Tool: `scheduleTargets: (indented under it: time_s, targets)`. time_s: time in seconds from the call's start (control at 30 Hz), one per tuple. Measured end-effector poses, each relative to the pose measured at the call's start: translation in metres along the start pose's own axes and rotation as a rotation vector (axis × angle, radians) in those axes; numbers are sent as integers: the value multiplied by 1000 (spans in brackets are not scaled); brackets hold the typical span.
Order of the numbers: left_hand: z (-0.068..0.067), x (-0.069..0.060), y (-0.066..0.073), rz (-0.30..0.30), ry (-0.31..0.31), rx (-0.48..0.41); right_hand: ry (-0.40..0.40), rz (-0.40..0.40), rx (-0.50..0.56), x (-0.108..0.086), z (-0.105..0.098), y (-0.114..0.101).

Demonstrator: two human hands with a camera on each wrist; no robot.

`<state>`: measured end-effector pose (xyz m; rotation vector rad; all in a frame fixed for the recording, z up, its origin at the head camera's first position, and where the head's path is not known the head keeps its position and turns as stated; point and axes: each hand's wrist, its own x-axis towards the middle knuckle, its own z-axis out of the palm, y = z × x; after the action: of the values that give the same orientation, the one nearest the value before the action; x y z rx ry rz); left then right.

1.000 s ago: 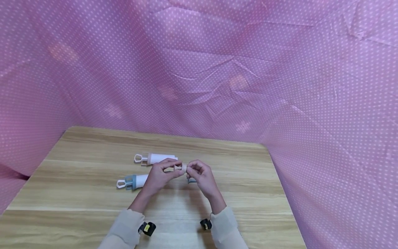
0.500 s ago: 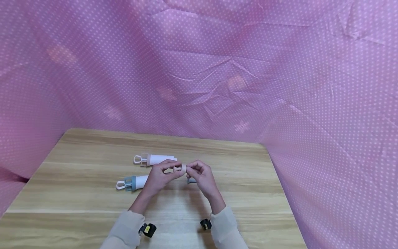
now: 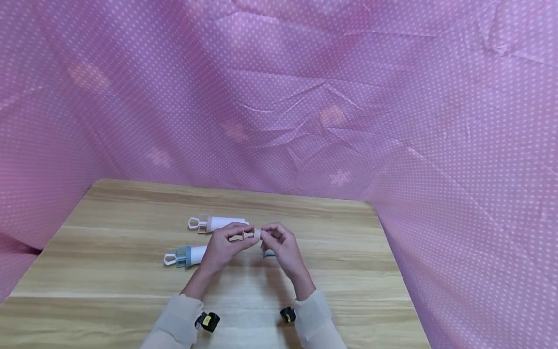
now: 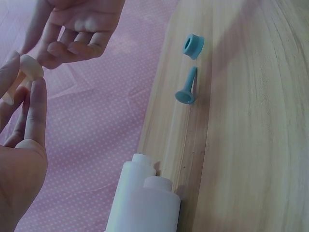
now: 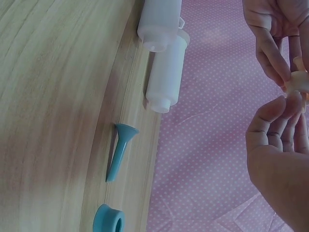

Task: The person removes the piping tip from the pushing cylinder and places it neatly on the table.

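Over the table, my left hand (image 3: 222, 247) pinches a small beige flared tube (image 3: 247, 235) with a beige ring cap (image 3: 257, 234) around its other end. Thumb and fingers of my right hand (image 3: 282, 247) grip the cap's right side. In the left wrist view the ring cap (image 4: 32, 67) sits between both hands' fingertips; the flared stem points down-left. A matching teal flared tube (image 5: 121, 152) and teal ring cap (image 5: 108, 220) lie apart on the table below the hands, mostly hidden in the head view.
Two white plunger cylinders with loop handles lie behind and left of my hands: one with a beige collar (image 3: 222, 222), one with a teal collar (image 3: 188, 256). The wooden table (image 3: 327, 291) meets pink dotted cloth (image 3: 305, 121) at its back. Black cameras (image 3: 210, 321) sit on the wrists.
My right fingers and thumb shift slightly against the beige ring cap. Otherwise both hands and the things on the table stay where they were.
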<state>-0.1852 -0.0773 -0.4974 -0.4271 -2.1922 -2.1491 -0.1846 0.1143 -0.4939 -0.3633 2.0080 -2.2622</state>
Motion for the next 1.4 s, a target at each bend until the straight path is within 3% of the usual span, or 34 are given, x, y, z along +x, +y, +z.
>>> scheduleTargets:
  time_s: [0.2,0.63,0.9,1.2,1.4]
  targets:
    - [5,0,-1,32,-7,-3,-30,32,10,-1,1,-3]
    - [8,-1,-3,31,1,-2,-7,33,0,-1,2,-3]
    - [6,-1,-5,3,-46,3,-20,9,-10,-2,1,-1]
    - [5,1,-2,31,-112,0,-10,-16,-40,-2,-3,-2]
    - [8,3,2,17,-104,108,-5,-8,-58,-2,-6,-3]
